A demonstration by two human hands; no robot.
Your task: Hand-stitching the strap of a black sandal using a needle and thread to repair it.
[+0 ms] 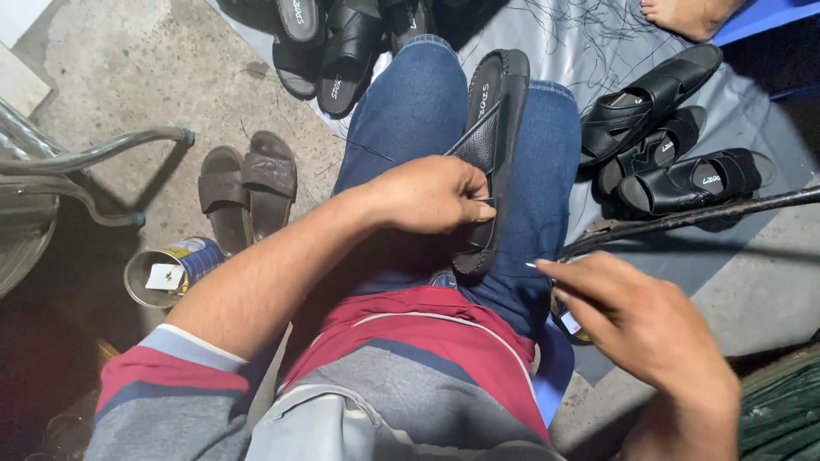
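Concrete floor, grey sheet at twelve o'clock. Near: right hand (645,329) pinching a needle (531,265); left hand (431,195) gripping one black sandal (495,154) by strap on lap. Likely light, flexible sole. Nine o'clock: one tin can (166,271), two brown sandals (248,188). Two o'clock: three black sandals (675,154).

The sandal (493,145) on the lap is black, the jeans (410,111) blue (with pale stitching), the shirt (427,341) striped maroon, grey and blue; brown sandals (248,188) lie beside a blue-and-yellow tin (171,269).
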